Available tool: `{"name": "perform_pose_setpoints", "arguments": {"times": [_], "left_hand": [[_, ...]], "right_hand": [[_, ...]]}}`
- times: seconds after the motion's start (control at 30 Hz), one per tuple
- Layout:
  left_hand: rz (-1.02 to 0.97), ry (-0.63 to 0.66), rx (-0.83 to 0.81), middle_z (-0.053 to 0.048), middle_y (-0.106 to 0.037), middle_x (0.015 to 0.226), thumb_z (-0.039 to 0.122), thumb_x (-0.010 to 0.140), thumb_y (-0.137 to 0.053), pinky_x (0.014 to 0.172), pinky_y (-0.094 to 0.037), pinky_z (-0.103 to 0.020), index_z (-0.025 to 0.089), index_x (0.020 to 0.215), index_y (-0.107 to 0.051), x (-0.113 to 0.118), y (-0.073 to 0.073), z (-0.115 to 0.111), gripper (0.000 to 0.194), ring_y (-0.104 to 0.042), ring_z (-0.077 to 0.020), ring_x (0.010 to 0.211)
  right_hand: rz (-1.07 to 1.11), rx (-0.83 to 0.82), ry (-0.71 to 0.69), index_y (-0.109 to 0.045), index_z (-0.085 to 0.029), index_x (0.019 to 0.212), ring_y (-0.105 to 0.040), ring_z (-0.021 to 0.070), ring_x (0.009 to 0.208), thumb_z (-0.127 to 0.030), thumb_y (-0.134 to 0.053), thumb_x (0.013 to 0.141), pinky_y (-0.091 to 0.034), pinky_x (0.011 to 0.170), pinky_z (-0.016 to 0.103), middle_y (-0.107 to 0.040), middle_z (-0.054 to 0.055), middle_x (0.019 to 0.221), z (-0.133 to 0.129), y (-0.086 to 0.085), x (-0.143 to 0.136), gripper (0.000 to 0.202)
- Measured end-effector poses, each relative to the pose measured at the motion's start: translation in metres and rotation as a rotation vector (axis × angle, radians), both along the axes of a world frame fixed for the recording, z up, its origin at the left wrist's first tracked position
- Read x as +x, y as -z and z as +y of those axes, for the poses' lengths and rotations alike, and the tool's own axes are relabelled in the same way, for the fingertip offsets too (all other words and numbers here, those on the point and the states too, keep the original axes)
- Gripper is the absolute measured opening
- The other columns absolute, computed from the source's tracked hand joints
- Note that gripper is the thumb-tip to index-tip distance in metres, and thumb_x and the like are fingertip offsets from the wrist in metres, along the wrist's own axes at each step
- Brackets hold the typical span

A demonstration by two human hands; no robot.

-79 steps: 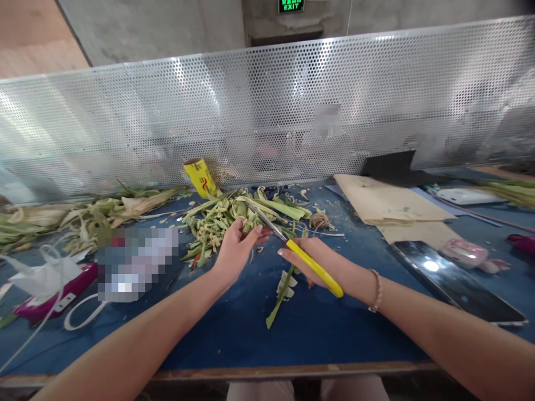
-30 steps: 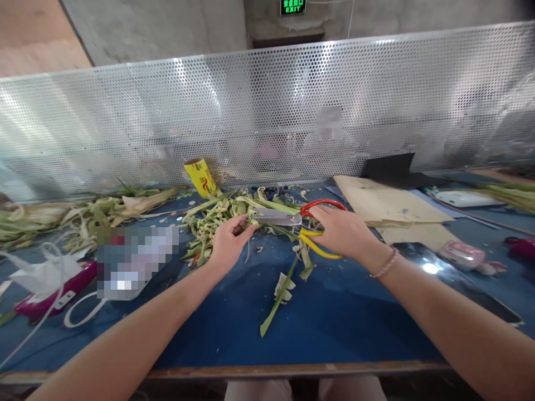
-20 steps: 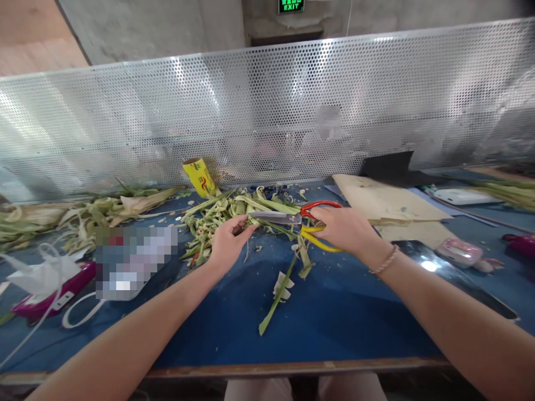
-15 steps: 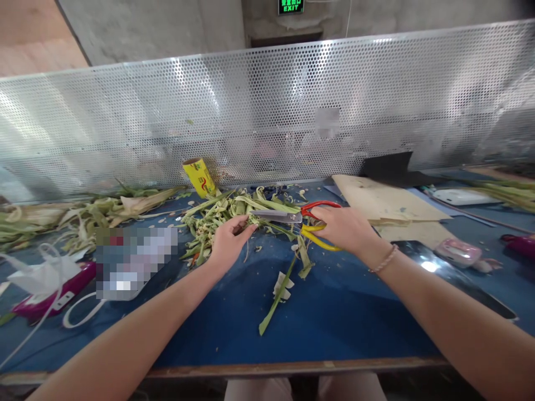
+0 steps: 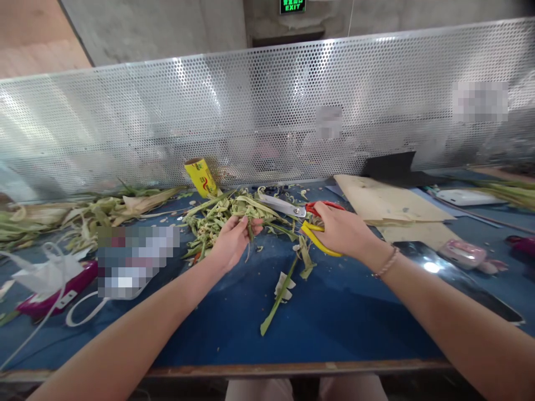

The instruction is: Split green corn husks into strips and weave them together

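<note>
Silver-bladed scissors (image 5: 284, 206) with one red and one yellow handle are in my right hand (image 5: 340, 227), its fingers wrapped round the handles. The blades look nearly closed and point left over a heap of pale green dried leaves (image 5: 221, 209). At the heap's front right, my left hand (image 5: 234, 236) pinches a small piece of leaf between its fingers, just below the blades. A long green strip (image 5: 278, 303) and a curled leaf piece (image 5: 307, 259) lie on the blue table in front of the scissors.
A yellow tube (image 5: 201, 178) leans behind the heap. At the left are more husks (image 5: 100, 214), a blurred-out device (image 5: 137, 264) and a magenta object (image 5: 54, 295) with white cables. Brown paper (image 5: 388, 197), a dark phone (image 5: 455, 278) and a pink case (image 5: 462, 252) lie at the right.
The scissor blades have tilted upward and moved away from my left fingers. My left hand has turned slightly, and the scissor handles have come closer together.
</note>
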State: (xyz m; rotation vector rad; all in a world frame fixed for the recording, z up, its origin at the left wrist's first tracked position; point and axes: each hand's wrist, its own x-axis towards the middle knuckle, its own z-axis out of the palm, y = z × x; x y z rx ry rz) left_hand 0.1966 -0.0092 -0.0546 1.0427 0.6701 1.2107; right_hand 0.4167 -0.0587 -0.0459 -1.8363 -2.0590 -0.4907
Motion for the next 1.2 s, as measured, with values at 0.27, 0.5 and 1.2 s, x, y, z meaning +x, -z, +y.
{"name": "perform_pose_setpoints", "arguments": {"times": [0.27,0.5,1.2], "left_hand": [[-0.178,0.038,-0.196,-0.003,-0.063,0.069,0.012,0.082,-0.043,0.073,-0.053,-0.028,0.014,0.073,-0.050,-0.002,-0.005,-0.001,0.012,-0.064,-0.0120,0.071],[-0.205,0.209,-0.297,-0.002,-0.058,0.061,0.015,0.084,-0.041,0.061,-0.053,-0.021,0.013,0.070,-0.050,-0.006,-0.008,-0.006,0.017,-0.060,-0.0086,0.059],[-0.263,0.151,-0.458,0.000,-0.054,0.052,0.013,0.087,-0.035,0.049,-0.050,-0.013,0.012,0.066,-0.051,0.003,-0.026,-0.027,0.026,-0.055,-0.0046,0.046]], "right_hand": [[0.080,-0.020,-0.191,-0.043,-0.013,0.096,-0.058,0.0225,0.077,-0.045,-0.041,0.081,-0.039,0.063,0.028,-0.061,0.012,0.087,0.011,0.013,0.008,0.035],[-0.013,0.066,-0.236,-0.046,-0.012,0.093,-0.055,0.0241,0.079,-0.040,-0.047,0.076,-0.039,0.066,0.030,-0.058,0.013,0.086,0.010,0.012,0.008,0.033],[-0.080,0.166,-0.235,-0.051,-0.013,0.091,-0.054,0.0250,0.081,-0.046,-0.049,0.074,-0.040,0.070,0.033,-0.058,0.013,0.089,0.010,0.006,0.010,0.037]]}}
